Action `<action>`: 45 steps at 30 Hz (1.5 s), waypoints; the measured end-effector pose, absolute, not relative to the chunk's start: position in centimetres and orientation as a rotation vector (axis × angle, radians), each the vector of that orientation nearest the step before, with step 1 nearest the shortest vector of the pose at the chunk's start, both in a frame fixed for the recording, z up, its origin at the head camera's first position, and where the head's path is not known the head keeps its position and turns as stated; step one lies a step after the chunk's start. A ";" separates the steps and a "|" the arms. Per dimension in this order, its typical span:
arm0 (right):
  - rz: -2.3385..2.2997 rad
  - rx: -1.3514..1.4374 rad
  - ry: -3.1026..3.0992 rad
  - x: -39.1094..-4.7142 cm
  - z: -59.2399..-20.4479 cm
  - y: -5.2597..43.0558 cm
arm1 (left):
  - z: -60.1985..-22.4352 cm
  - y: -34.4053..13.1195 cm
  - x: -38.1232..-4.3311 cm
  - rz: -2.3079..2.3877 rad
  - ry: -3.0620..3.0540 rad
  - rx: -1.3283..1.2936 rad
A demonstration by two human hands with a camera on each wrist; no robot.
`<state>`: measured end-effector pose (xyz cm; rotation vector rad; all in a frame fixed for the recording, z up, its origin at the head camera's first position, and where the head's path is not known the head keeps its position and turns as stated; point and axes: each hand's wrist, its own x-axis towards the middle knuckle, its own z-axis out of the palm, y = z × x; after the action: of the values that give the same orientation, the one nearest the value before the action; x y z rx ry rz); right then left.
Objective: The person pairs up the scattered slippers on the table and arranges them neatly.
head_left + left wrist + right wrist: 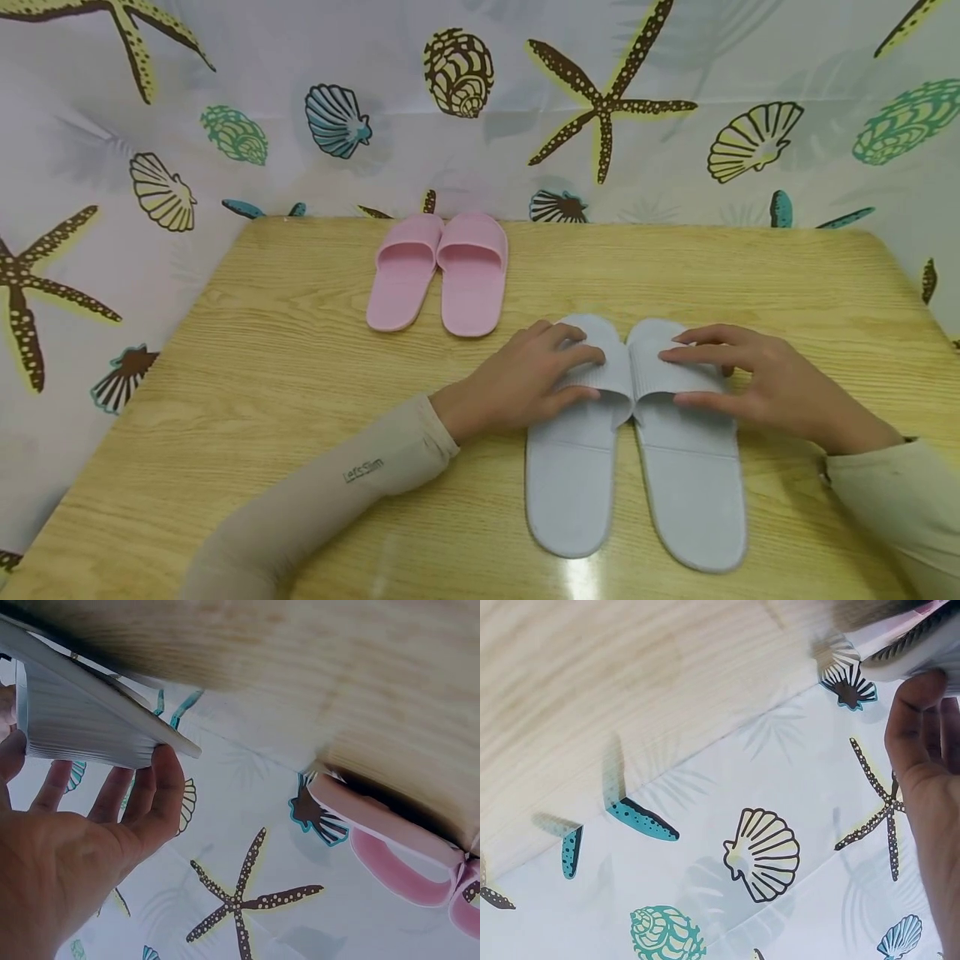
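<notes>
A pair of pale grey-white slippers stands side by side right of centre, toes away from me. My left hand point(528, 379) holds the left white slipper point(572, 500) by its strap, fingers bent over the top and thumb near the strap's rear edge. On the right white slipper point(693, 508), my right hand point(772, 383) grips the strap from the outer side, thumb by the opening. In the left wrist view, the slipper's sole point(97, 694) slants away from the tabletop, and a fingertip meets its edge. Only bent fingers point(919, 694) at a slipper's edge show in the right wrist view.
A pair of pink slippers point(472, 292) lies farther back, left of the white pair, near the table's far edge. The wood-grain table point(262, 358) meets a white cloth backdrop point(390, 50) printed with starfish and shells behind and at both sides.
</notes>
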<state>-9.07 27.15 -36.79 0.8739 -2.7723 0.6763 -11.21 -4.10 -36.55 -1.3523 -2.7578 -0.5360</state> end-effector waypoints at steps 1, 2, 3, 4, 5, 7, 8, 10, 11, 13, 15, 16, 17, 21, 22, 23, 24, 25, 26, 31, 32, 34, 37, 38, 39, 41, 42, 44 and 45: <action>0.664 0.875 -2.772 -9.1 -36.8 27.0 | -36.6 -4.3 -11.2 -0.543 -2.754 -1.349; 0.653 0.873 -2.774 -9.1 -36.8 26.8 | -36.5 -4.4 -11.1 -0.553 -2.749 -1.345; 0.644 0.872 -2.778 -9.1 -36.7 26.7 | -36.5 -4.6 -11.1 -0.561 -2.748 -1.339; 0.638 0.871 -2.781 -9.1 -36.7 26.5 | -36.5 -4.8 -11.1 -0.566 -2.746 -1.333; 0.634 0.873 -2.783 -9.1 -36.7 26.4 | -36.5 -5.0 -11.1 -0.568 -2.746 -1.327; 0.629 0.892 -2.782 -9.2 -36.7 26.1 | -36.6 -5.4 -11.1 -0.573 -2.746 -1.316; 0.630 0.904 -2.778 -9.2 -36.7 25.9 | -36.6 -5.6 -11.0 -0.575 -2.743 -1.315; 0.629 0.929 -2.767 -9.3 -36.7 25.7 | -36.6 -5.9 -11.1 -0.577 -2.734 -1.313; 0.629 0.936 -2.764 -9.4 -36.7 25.6 | -36.6 -6.0 -11.1 -0.577 -2.732 -1.311; 0.621 0.940 -2.758 -9.4 -36.7 25.5 | -36.6 -6.2 -11.1 -0.585 -2.729 -1.307; 0.622 0.928 -2.759 -9.5 -36.7 25.4 | -36.5 -6.3 -11.2 -0.592 -2.738 -1.298; 0.625 0.921 -2.761 -9.6 -36.7 25.4 | -36.4 -6.3 -11.2 -0.595 -2.745 -1.295; 0.627 0.914 -2.762 -9.6 -36.8 25.3 | -36.4 -6.4 -11.2 -0.599 -2.751 -1.292; 0.637 0.904 -2.759 -9.7 -36.8 25.1 | -36.2 -6.6 -11.2 -0.619 -2.768 -1.282; 0.642 0.904 -2.757 -9.7 -36.7 25.1 | -36.2 -6.6 -11.3 -0.624 -2.771 -1.280; 0.643 0.904 -2.754 -9.7 -36.7 25.0 | -36.2 -6.7 -11.3 -0.630 -2.775 -1.276; 0.639 0.903 -2.752 -9.7 -36.7 24.9 | -36.2 -6.8 -11.3 -0.636 -2.778 -1.271; 0.634 0.904 -2.750 -9.7 -36.7 24.9 | -36.1 -6.9 -11.3 -0.641 -2.781 -1.266; 0.633 0.908 -2.745 -9.7 -36.6 24.8 | -36.1 -6.9 -11.3 -0.645 -2.785 -1.260; 0.629 0.937 -2.718 -9.7 -36.3 24.1 | -36.4 -7.4 -11.4 -0.652 -2.776 -1.236; 0.630 0.944 -2.714 -9.7 -36.2 24.0 | -36.4 -7.5 -11.4 -0.651 -2.767 -1.233; 0.630 0.956 -2.708 -9.8 -36.2 23.7 | -36.5 -7.7 -11.5 -0.651 -2.747 -1.228; 0.619 0.975 -2.700 -10.0 -36.2 23.4 | -36.7 -8.0 -11.5 -0.653 -2.720 -1.226; 0.615 0.977 -2.700 -10.0 -36.2 23.4 | -36.7 -8.1 -11.5 -0.655 -2.715 -1.226; 0.615 0.978 -2.700 -10.0 -36.2 23.3 | -36.8 -8.2 -11.5 -0.657 -2.712 -1.226; 0.615 0.974 -2.706 -10.0 -36.2 23.2 | -36.8 -8.3 -11.5 -0.659 -2.709 -1.222; 0.615 0.972 -2.711 -10.0 -36.2 23.2 | -36.8 -8.4 -11.5 -0.661 -2.709 -1.219; 0.616 0.968 -2.713 -10.0 -36.2 23.1 | -36.9 -8.4 -11.6 -0.653 -2.708 -1.217; 0.616 0.967 -2.713 -10.0 -36.3 23.1 | -36.9 -8.4 -11.6 -0.650 -2.707 -1.217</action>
<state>-9.98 23.10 -36.26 0.9672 -2.7126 0.6163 -11.63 -8.40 -36.94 -1.2169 -2.7071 -0.6502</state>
